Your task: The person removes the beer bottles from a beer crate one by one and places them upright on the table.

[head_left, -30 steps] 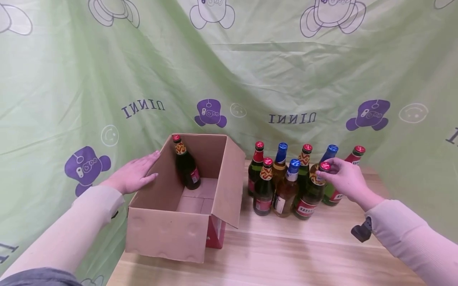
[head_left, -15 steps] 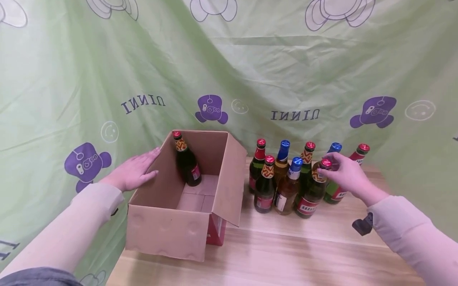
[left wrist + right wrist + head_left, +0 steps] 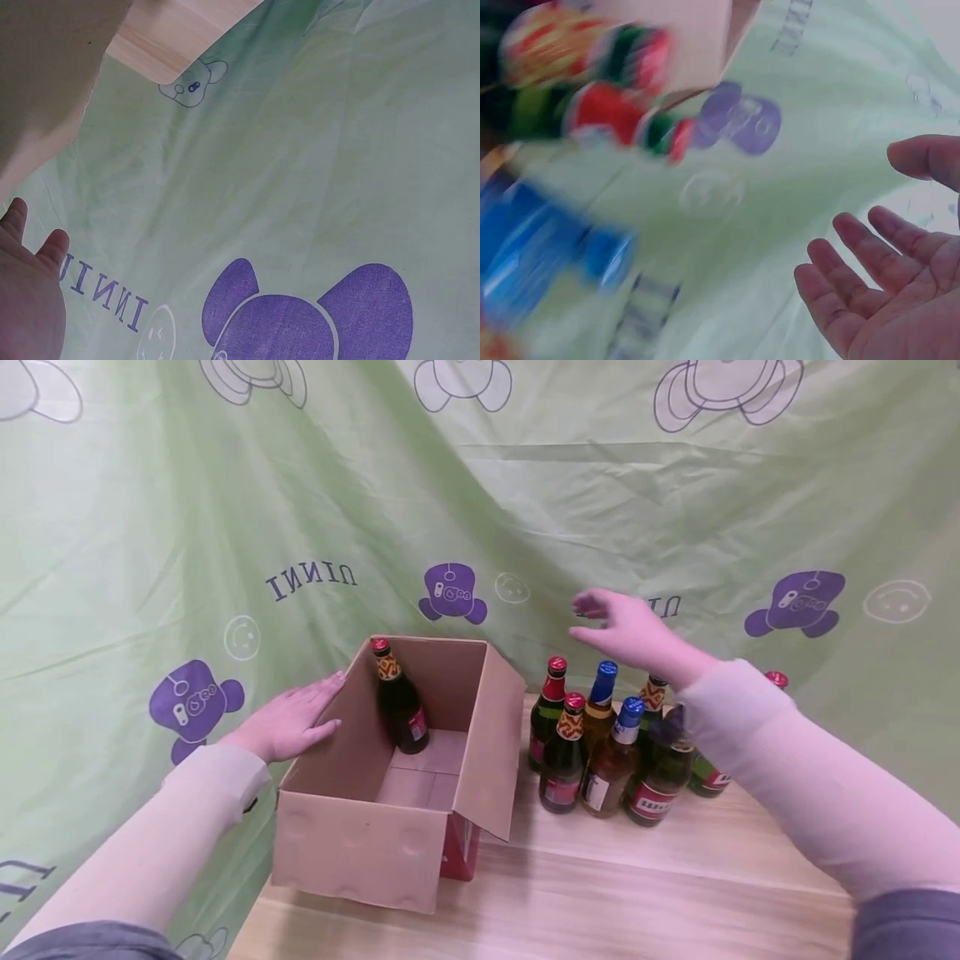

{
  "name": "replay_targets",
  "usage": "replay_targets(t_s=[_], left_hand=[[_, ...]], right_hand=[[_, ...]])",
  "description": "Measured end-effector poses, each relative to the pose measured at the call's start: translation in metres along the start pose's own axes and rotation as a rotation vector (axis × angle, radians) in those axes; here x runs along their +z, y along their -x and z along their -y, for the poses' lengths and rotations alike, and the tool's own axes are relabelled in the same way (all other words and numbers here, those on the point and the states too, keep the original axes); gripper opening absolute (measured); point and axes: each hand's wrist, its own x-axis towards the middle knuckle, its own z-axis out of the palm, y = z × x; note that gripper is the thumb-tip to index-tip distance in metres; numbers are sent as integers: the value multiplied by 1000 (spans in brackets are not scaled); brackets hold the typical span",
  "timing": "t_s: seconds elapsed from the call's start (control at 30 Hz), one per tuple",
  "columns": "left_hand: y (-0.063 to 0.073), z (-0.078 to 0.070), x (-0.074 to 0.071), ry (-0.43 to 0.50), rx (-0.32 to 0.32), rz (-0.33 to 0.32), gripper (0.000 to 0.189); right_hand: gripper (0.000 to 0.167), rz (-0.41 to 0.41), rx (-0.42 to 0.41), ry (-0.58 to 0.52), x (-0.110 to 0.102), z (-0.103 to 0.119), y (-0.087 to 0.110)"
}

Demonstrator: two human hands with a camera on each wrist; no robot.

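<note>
My left hand [image 3: 292,720] rests flat, fingers straight, along the left wall of an open cardboard box [image 3: 356,856]. Inside the box, one dark green beer bottle [image 3: 402,714] with a red cap leans against that wall. My right hand [image 3: 633,628] hovers above the bottles on the table, holding nothing; its fingers are spread and loosely bent in the right wrist view. Beneath it stand a red-capped bottle [image 3: 553,687], a blue-capped bottle [image 3: 602,689] and several others. The right forearm partly covers a front bottle [image 3: 656,789] with a red label.
The box stands at the left of the wooden table [image 3: 600,893], its right flap [image 3: 491,752] folded outward near the bottles. Behind everything hangs a green printed cloth [image 3: 375,485]. At the back right another red-capped bottle [image 3: 777,679] shows behind the right sleeve.
My right hand has left the cap of the front red-labelled bottle and moved up and left, with nothing in it. That bottle stays standing. The left hand keeps its place on the box.
</note>
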Motion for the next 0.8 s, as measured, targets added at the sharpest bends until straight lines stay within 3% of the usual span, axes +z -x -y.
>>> replay_targets(t_s=[0.17, 0.47, 0.63, 0.8], left_hand=[[3, -5, -6, 7, -18, 18, 71], [3, -3, -6, 28, -10, 13, 72], [-2, -3, -9, 31, -15, 38, 72], [1, -4, -8, 31, -14, 41, 72]], right_hand=[[53, 48, -54, 5, 33, 38, -46], [51, 113, -102, 39, 70, 99, -97], [51, 120, -98, 26, 90, 118, -122], [57, 150, -84, 33, 124, 127, -143]])
